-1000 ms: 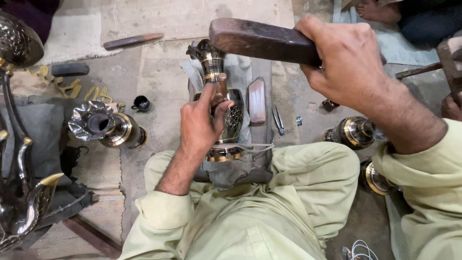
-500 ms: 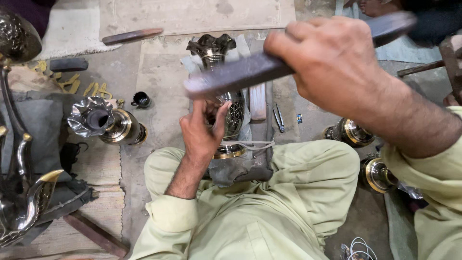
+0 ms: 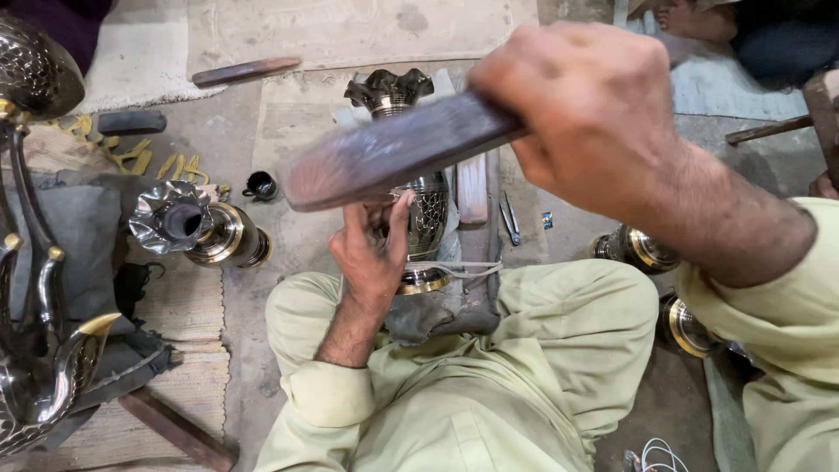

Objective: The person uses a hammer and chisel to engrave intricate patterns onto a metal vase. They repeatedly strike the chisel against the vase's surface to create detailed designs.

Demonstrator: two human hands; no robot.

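My right hand (image 3: 585, 114) is raised close to the camera, gripping a dark wooden mallet (image 3: 393, 153) that points left and is blurred. Beneath it lies a dark engraved brass vase (image 3: 426, 205) with a ruffled mouth (image 3: 389, 90), stretched along the floor between my knees. My left hand (image 3: 374, 249) holds the vase by its body, thumb side up. The vase's gold-rimmed base (image 3: 422, 280) rests on a grey cloth pad (image 3: 437, 316) in my lap.
Another ruffled brass vase (image 3: 194, 225) lies at left beside a small black cup (image 3: 260, 184). A large metal piece with curved arms (image 3: 39, 332) stands far left. Brass parts (image 3: 638, 249) sit at right. A wooden stick (image 3: 245, 70) lies at the back; a person's foot (image 3: 690, 17) is top right.
My right hand has swung the mallet up from the vase's mouth toward the camera, then tilted its head down to the left. My left hand stays on the vase.
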